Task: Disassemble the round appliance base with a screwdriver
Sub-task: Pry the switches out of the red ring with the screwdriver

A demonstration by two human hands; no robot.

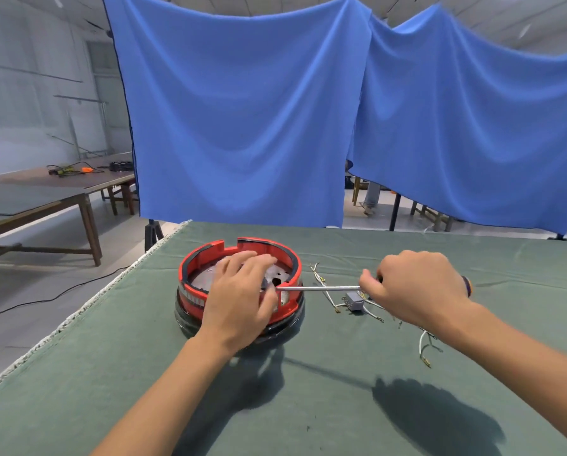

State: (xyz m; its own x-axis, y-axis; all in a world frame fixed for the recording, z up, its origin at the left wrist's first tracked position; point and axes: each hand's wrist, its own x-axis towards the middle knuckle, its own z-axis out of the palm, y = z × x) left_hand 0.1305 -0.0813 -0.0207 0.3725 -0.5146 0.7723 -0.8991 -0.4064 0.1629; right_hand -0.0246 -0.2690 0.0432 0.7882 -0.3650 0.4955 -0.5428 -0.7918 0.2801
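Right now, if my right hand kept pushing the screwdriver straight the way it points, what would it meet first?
Probably the left hand: the screwdriver tip sits by its thumb, over the red base. Depth is unclear.

Bright, even daylight. Hard dark arm shadows fall toward the viewer on the table (341,406), so light comes from ahead and above. Wide-angle bending at edges; left hand (239,291) slightly motion-blurred.

Glossy red plastic appliance base (196,299) with dull metal plate inside — bright metal screwdriver (321,287) shaft — matt green cloth table cover (308,406).
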